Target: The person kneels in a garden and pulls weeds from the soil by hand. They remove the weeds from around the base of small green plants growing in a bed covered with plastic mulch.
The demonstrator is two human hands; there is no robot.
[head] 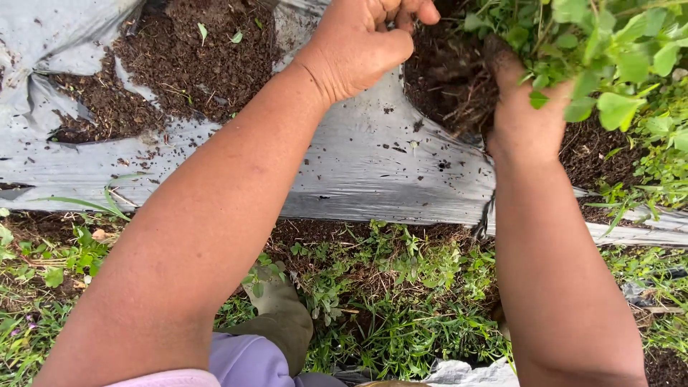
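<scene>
No packages, labels, signs or screens appear anywhere in view.

Even, soft daylight, overcast in character; no hard shadows anywhere. Faint shade lies under the forearms and in the folds of the grey plastic sheet (373, 165), which gives off a dull sheen but no harsh glare. Dark soil (193, 50) holds its texture; nothing is blown out. Focus crisp across most of the frame. Slight softness on the leafy plant (616, 64) at upper right. Wide-angle stretch at the edges enlarges the near forearms.
</scene>
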